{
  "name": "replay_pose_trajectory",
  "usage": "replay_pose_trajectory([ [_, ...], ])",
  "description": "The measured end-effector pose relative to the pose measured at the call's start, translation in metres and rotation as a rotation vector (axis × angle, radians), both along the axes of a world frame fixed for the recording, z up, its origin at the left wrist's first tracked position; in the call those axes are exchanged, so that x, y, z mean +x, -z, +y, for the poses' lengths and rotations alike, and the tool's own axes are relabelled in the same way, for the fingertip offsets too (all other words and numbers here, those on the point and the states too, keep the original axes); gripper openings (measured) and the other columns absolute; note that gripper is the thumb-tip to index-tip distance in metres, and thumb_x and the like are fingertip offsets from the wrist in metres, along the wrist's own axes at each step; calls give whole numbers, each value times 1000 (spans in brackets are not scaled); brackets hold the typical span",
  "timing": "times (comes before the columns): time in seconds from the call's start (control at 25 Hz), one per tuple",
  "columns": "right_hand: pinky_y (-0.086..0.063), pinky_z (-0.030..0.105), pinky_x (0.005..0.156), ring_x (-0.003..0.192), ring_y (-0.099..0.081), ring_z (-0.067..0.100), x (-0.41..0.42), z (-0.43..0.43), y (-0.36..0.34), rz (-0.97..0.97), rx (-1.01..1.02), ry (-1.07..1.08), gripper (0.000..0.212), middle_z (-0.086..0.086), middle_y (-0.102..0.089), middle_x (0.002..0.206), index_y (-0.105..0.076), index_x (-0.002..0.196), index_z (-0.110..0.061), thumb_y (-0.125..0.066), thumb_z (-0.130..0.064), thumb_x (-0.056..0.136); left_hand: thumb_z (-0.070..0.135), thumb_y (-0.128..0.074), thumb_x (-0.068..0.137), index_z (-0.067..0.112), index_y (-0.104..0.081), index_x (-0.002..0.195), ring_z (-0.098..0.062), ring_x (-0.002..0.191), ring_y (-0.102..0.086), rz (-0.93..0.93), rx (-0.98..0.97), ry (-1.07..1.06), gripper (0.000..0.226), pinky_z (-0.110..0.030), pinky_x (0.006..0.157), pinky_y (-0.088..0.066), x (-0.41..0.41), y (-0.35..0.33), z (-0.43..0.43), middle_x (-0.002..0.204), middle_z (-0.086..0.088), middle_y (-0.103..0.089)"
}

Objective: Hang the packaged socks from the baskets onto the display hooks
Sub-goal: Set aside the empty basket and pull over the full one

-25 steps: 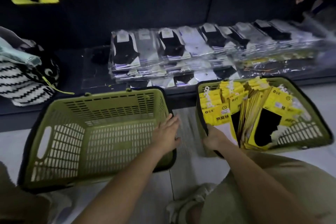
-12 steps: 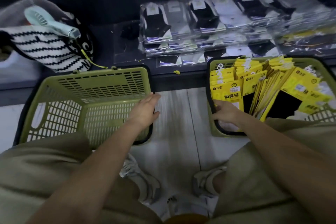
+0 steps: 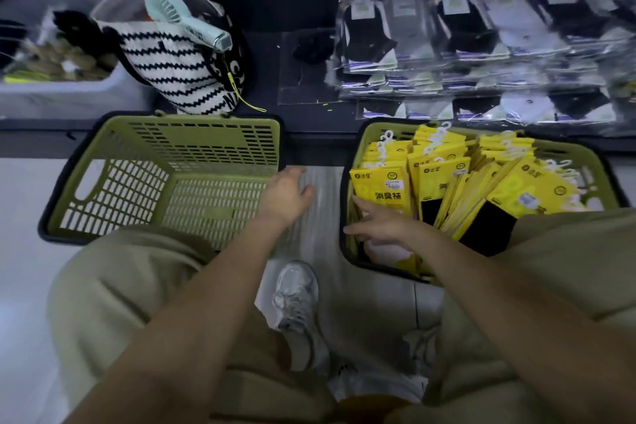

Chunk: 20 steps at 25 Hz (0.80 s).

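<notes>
Head view: left hand [image 3: 287,194] loose-fingered, holding nothing, at right rim of left green basket [image 3: 192,120]; right hand [image 3: 382,227] fingers spread, ungripping, over yellow sock packs [image 3: 444,179] filling right green basket [image 3: 399,131].

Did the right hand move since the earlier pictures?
Yes. The right hand moved from the sock basket's near-left corner inward, toward the front yellow sock pack.
</notes>
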State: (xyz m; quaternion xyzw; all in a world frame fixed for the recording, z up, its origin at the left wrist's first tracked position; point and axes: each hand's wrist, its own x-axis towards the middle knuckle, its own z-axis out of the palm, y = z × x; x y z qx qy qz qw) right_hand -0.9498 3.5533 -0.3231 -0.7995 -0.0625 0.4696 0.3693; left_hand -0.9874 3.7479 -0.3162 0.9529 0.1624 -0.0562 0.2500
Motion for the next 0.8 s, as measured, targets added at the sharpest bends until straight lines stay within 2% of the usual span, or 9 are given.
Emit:
replay_pose_trajectory([
  [0.12, -42, 11, 77, 106, -56, 18, 3, 0, -8, -101, 26, -62, 73, 6, -50, 131, -22, 149, -24, -64, -24, 88, 26, -52, 93, 8, -39, 138, -29, 128, -43, 32, -125, 0, 51, -36, 106, -36, 19, 2, -29, 140, -14, -47],
  [0.2, -43, 9, 62, 91, -58, 18, 8, -10, -14, -172, 68, 63, 63, 9, -56, 116, -33, 145, -16, -61, -17, 89, 24, -55, 91, 7, -38, 139, -29, 128, -44, 37, -222, -39, 53, -32, 103, -36, 31, 4, -50, 140, -14, -46],
  [0.32, -49, 30, 77, 89, -64, 27, 13, -33, -17, -263, 43, 269, 42, 16, -66, 107, -51, 129, -9, -60, -16, 89, 16, -56, 89, 9, -40, 137, -29, 120, -50, 24, -319, -174, 51, -30, 93, -41, 40, 7, -73, 135, -15, -49],
  [0.44, -51, 34, 76, 90, -64, 26, 14, -62, -14, -296, -47, 368, 25, 13, -66, 104, -54, 110, -9, -60, -22, 89, 12, -55, 87, 11, -38, 139, -30, 121, -49, -9, -405, -328, 54, -34, 95, -42, 45, 9, -89, 136, -13, -47],
  [0.56, -52, 43, 84, 95, -64, 28, 16, -82, -13, -295, -59, 425, 21, 12, -65, 103, -54, 106, -13, -60, -24, 89, 18, -58, 84, 17, -47, 131, -31, 121, -47, -18, -325, -338, 48, -40, 97, -44, 47, 11, -105, 133, -12, -46],
  [0.72, -51, 41, 87, 93, -64, 25, 12, -104, -12, -261, -25, 447, 30, 7, -64, 92, -54, 115, -12, -61, -25, 89, 29, -58, 87, 26, -44, 133, -30, 138, -27, 67, -225, -330, 48, -46, 109, -33, 42, 13, -118, 152, -10, -21],
  [0.8, -50, 36, 83, 92, -63, 25, 7, -116, -8, -255, -38, 408, 34, 10, -66, 95, -53, 117, -11, -62, -25, 88, 35, -59, 87, 33, -42, 134, -30, 143, -16, 105, -211, -303, 49, -52, 111, -27, 40, 12, -119, 157, -7, -10],
])
